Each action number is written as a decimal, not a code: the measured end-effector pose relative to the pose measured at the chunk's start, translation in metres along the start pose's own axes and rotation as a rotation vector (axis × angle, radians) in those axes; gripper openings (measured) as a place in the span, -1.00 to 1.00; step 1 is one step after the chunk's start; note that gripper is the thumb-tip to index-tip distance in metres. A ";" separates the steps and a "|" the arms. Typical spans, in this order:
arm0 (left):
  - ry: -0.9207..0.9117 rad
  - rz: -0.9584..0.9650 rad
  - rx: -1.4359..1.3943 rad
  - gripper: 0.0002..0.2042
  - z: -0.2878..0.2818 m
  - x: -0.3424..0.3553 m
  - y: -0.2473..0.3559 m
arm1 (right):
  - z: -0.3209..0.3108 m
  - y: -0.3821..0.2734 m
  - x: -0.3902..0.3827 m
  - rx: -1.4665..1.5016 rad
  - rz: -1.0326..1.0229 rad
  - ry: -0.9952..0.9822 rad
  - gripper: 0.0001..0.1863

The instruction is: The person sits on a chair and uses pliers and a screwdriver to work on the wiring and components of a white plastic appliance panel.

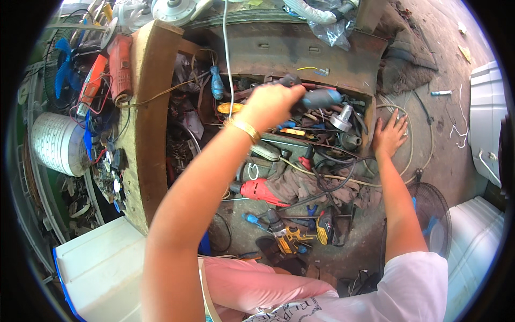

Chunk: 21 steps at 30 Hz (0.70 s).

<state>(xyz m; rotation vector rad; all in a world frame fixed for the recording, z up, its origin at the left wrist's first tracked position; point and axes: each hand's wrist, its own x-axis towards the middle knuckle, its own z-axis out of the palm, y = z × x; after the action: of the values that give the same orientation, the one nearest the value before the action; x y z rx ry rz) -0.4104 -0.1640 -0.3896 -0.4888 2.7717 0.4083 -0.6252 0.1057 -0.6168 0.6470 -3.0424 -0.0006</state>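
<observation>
My left hand point(273, 102), with a gold-coloured bracelet at its wrist, is closed on a dark tool handle point(289, 79) over an open metal toolbox point(316, 53). Just beside those fingers lies a blue-grey tool body point(321, 99); whether it joins the handle is unclear. The box holds several jumbled hand tools, a blue screwdriver point(217, 80), a yellow handle point(230, 108) and a silver fitting point(340, 121). My right hand point(390, 134) rests open on the floor against the box's right side, fingers spread over pale cable loops point(407, 155).
A red power tool point(257, 193), rag and yellow drill point(289, 239) lie nearer me. A wooden panel point(150, 161), more tools and a white cylinder point(56, 142) stand left. A mesh fan guard point(440, 204) and white plastic bins point(485, 134) are right, cloth point(405, 64) behind.
</observation>
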 end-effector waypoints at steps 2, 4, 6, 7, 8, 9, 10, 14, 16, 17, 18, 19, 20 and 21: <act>0.128 -0.022 -0.118 -0.61 0.030 -0.001 0.032 | 0.000 -0.001 0.000 0.011 -0.009 0.015 -0.22; 0.202 -0.016 -0.136 -0.62 0.050 0.004 0.072 | 0.004 0.005 0.001 0.014 -0.009 0.024 -0.22; 0.362 0.083 -0.155 -0.69 0.051 -0.005 0.088 | 0.004 0.005 0.000 -0.005 0.003 0.005 -0.23; 0.383 0.087 -0.227 -0.73 0.049 -0.007 0.089 | 0.003 0.005 0.000 0.000 -0.003 0.008 -0.23; 0.329 -0.002 -0.347 -0.80 0.045 -0.007 0.085 | 0.003 0.006 0.002 -0.006 -0.004 0.013 -0.23; 0.415 -0.076 -0.438 -0.79 0.043 -0.008 0.076 | 0.003 0.007 0.002 -0.008 -0.004 0.018 -0.23; 0.549 -0.188 -0.438 -0.73 0.047 -0.009 0.062 | 0.003 0.008 0.003 0.000 -0.005 0.027 -0.23; 0.656 -0.467 -0.273 -0.22 0.060 -0.004 -0.004 | 0.006 0.006 -0.001 0.018 -0.016 0.033 -0.24; 0.484 -0.485 -0.294 -0.13 0.072 -0.010 -0.028 | 0.002 -0.001 -0.005 0.024 -0.029 0.013 -0.24; 0.431 -0.479 -0.340 -0.14 0.073 -0.013 -0.031 | 0.002 -0.003 -0.004 0.017 -0.023 -0.009 -0.24; 0.433 -0.474 -0.342 -0.14 0.071 -0.016 -0.032 | 0.001 -0.002 -0.002 0.015 -0.020 -0.006 -0.24; 0.357 -0.456 -0.288 -0.16 0.069 -0.020 -0.032 | 0.000 0.001 -0.002 0.014 -0.022 0.008 -0.24; 0.281 -0.439 -0.233 -0.17 0.067 -0.028 -0.031 | -0.001 0.002 -0.003 0.015 -0.027 0.020 -0.24; 0.315 -0.362 -0.172 -0.18 0.071 -0.042 -0.030 | 0.000 0.005 -0.003 0.012 -0.026 0.022 -0.24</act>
<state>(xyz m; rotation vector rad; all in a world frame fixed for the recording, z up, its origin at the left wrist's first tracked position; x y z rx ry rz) -0.3449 -0.1564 -0.4474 -1.1648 2.8616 0.5205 -0.6246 0.1120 -0.6173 0.6833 -3.0152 0.0243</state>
